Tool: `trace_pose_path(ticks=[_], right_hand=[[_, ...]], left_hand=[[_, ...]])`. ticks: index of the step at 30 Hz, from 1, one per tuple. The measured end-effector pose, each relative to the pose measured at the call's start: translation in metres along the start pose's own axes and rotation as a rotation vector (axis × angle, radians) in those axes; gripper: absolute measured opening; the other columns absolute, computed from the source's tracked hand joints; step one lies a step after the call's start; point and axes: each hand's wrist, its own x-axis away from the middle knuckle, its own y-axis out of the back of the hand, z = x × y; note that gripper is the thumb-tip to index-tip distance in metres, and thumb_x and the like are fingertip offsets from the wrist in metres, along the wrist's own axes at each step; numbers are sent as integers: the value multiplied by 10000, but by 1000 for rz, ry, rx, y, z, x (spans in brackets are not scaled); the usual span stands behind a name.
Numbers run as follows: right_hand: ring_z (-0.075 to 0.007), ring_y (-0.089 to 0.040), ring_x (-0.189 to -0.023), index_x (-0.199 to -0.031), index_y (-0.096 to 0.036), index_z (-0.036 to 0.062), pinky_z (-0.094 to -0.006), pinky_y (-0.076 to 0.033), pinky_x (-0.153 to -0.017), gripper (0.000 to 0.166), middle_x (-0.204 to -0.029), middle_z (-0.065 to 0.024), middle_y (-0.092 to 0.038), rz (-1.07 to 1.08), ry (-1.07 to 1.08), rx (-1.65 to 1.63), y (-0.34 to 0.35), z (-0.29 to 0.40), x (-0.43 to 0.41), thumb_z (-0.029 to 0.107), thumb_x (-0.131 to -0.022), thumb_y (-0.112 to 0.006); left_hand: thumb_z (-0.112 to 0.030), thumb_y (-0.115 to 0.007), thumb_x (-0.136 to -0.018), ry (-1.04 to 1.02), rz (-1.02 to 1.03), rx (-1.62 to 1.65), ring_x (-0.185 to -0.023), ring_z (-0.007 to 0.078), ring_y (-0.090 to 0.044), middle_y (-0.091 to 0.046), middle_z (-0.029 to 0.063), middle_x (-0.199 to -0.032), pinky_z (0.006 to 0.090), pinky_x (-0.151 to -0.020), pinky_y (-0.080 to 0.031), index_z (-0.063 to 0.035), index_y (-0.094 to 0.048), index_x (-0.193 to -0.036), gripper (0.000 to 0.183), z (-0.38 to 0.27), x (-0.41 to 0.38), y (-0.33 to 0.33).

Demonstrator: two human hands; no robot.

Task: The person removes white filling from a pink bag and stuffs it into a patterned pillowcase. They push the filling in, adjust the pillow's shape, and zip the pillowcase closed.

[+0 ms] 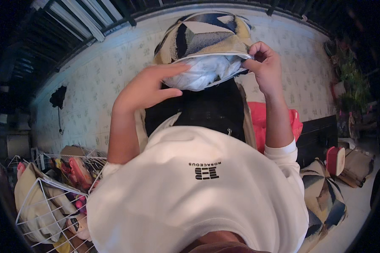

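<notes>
A cushion cover (pixel 209 36) with a geometric pattern in navy, tan, cream and grey rests over my lap, its opening towards me. White filling or an inner cushion (pixel 202 71) shows inside the opening. My right hand (pixel 266 64) pinches the cover's edge at the right corner between thumb and fingers. At the left end of the opening is my left hand (pixel 148 83), thumb and fingers apart, with its fingertips over the white filling; whether they press on it cannot be told.
White wire baskets (pixel 47 202) with cloth and mixed items stand at the lower left. A red cloth (pixel 258 123) lies beside my right forearm. Farther right are a second patterned cushion (pixel 323 202), a red and cream box (pixel 335 161), a brown bag (pixel 356 167) and plants (pixel 351 79). Dark railings (pixel 114 25) border the tiled floor.
</notes>
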Motion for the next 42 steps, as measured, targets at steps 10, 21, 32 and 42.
trace_pose_path(ticks=[10, 21, 32, 42], right_hand=[[-81, -634, -659, -884, -614, 130, -201, -411, -518, 253, -777, 6, -670, 109, -43, -213, -26, 53, -63, -45, -734, -718], [-97, -586, -716, -891, -623, 101, -236, -416, -592, 279, -833, 11, -630, 34, 58, -375, -14, 54, -107, -118, -729, -684], [-59, -564, -644, -903, -670, 72, -235, -415, -548, 174, -816, 28, -657, 78, 74, 123, 18, 106, -99, -48, -777, -669], [-266, -678, -1153, -1258, -693, 11, -352, -548, -947, 388, -1257, -143, -701, 53, 996, 878, -60, 172, -53, -37, -877, -635]], left_hand=[[-205, -924, -637, 599, -586, -147, -1231, 322, -581, -583, 123, -1288, 405, -1060, -469, -165, -537, -1486, 934, 82, 6, -40], [53, -686, -702, 446, -1020, 210, -898, 152, -679, -738, 31, -1011, 282, -821, -539, -79, -790, -1037, 375, 65, -8, 36], [-49, -779, -789, 394, -790, 124, -930, 132, -685, -731, 51, -1136, 298, -862, -541, -69, -780, -1001, 213, 7, 15, 110], [-1, -781, -881, 28, -859, 295, -917, 103, -678, -753, 26, -1002, 257, -843, -559, -40, -784, -1050, 173, 38, 9, 95]])
